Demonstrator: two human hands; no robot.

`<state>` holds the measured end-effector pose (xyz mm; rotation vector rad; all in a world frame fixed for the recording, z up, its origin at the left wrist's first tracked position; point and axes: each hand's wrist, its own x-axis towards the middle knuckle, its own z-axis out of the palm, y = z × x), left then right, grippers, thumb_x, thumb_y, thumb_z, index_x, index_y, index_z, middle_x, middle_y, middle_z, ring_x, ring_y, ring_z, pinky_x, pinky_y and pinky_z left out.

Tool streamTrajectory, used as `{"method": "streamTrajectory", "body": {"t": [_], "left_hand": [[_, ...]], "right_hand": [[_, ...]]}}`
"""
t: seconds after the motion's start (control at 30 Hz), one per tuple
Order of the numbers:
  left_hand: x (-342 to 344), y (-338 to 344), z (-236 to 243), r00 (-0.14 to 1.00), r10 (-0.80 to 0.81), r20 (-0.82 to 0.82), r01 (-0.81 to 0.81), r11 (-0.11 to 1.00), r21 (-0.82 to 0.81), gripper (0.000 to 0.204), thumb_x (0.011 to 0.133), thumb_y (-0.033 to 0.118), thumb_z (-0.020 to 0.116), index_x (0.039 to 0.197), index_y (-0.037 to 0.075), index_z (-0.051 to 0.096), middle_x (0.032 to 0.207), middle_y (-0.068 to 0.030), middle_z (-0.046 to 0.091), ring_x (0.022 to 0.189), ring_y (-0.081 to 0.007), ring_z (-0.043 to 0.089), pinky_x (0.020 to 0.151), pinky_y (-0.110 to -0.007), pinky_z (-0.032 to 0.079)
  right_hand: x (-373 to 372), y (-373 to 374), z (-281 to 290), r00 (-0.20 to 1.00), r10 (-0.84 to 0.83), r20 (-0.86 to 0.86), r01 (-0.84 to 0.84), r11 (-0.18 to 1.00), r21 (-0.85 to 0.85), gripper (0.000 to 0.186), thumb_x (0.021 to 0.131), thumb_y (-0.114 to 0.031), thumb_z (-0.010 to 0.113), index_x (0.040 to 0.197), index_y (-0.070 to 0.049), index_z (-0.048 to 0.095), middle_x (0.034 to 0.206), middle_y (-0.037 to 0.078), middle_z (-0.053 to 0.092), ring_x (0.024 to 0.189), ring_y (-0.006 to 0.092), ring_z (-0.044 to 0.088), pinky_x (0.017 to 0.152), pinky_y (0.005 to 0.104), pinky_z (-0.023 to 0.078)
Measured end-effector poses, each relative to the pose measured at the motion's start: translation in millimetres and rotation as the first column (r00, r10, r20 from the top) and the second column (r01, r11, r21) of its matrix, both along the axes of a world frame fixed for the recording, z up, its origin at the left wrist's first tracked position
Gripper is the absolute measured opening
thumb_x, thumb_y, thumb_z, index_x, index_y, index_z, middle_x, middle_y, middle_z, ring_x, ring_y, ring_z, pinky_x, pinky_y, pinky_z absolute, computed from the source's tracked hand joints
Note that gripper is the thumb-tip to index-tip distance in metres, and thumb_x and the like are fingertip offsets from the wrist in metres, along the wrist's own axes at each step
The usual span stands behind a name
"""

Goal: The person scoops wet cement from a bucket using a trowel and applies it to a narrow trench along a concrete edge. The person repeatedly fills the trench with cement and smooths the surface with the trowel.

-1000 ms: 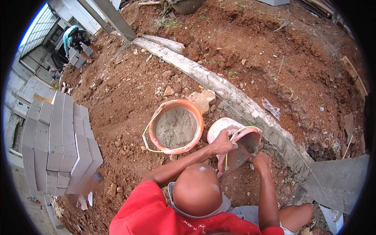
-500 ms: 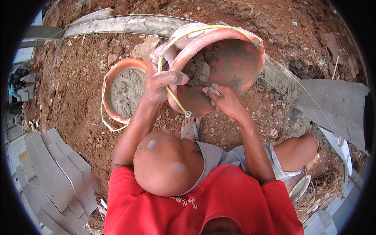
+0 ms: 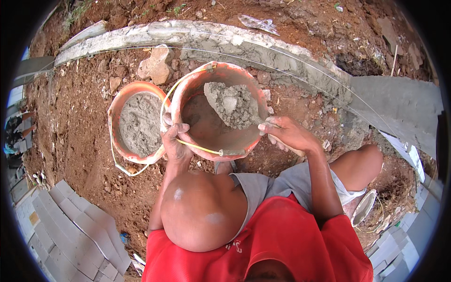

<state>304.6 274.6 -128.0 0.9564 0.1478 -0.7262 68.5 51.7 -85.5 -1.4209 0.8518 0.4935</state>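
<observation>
An orange bucket (image 3: 253, 84) with mortar-smeared walls stands upright in front of me, a yellow-sleeved handle slanting across its left side. My left hand (image 3: 175, 141) grips its left rim, thumb over the edge. In my right hand (image 3: 289, 134), at the bucket's right rim, is a trowel whose handle (image 3: 296, 151) shows below my fingers. A heap of wet grey mortar (image 3: 235, 108) covers its blade, held over the bucket's mouth. Below it the bucket's inside is mostly bare with a grey coating. Another orange bucket (image 3: 112, 117), full of mortar, stands close on the left.
A low mortar-covered footing (image 3: 211, 49) with taut strings curves across the far side, meeting a grey slab (image 3: 394, 110) at right. A flat stone (image 3: 156, 65) lies before it. Grey blocks (image 3: 70, 230) are stacked near left. Another bucket (image 3: 364, 207) lies near right.
The tilted bucket has come down upright and nearer to me. My left hand has moved down with it. The trowel, earlier inside the bucket, now shows a heap of mortar on it.
</observation>
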Motion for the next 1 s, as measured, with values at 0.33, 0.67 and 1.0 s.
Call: {"method": "streamTrajectory", "body": {"t": [0.33,0.67,1.0], "left_hand": [[3.3,24.1,-12.9,0.997,0.047,-0.06,-0.039,0.992,0.123,0.044,0.064,-0.003,0.061,0.106,0.006,0.053,0.117,-0.0095,0.055,0.117,-0.025,0.053,0.111,-0.041,0.042],[7.1,46.8,-53.6,1.0,0.01,0.02,-0.012,0.995,0.101,0.05,0.068,-0.002,0.061,0.116,0.006,0.053,0.115,-0.0093,0.058,0.113,-0.0247,0.056,0.105,-0.039,0.046],[8.6,10.2,-27.9,0.997,0.035,0.07,-0.044,0.99,0.135,0.049,0.07,0.002,0.063,0.118,0.0,0.058,0.101,-0.0048,0.057,0.082,-0.014,0.061,0.075,-0.027,0.056]], "right_hand": [[91.2,-110.1,-38.9,0.99,0.048,-0.136,-0.12,0.792,-0.599,0.047,0.093,-0.038,0.061,0.11,0.005,0.071,0.099,0.026,0.074,0.09,0.0326,0.074,0.081,0.0468,0.057],[156.3,-87.5,-120.6,0.992,-0.075,-0.097,-0.043,0.53,-0.847,0.036,0.084,-0.016,0.065,0.115,-0.001,0.075,0.114,0.027,0.074,0.11,0.0418,0.071,0.099,0.0504,0.055],[109.3,-123.2,-98.8,0.945,-0.076,-0.317,-0.201,0.63,-0.75,0.057,0.089,-0.041,0.074,0.132,-0.005,0.071,0.122,0.027,0.073,0.114,0.0422,0.07,0.101,0.0491,0.053]]}}
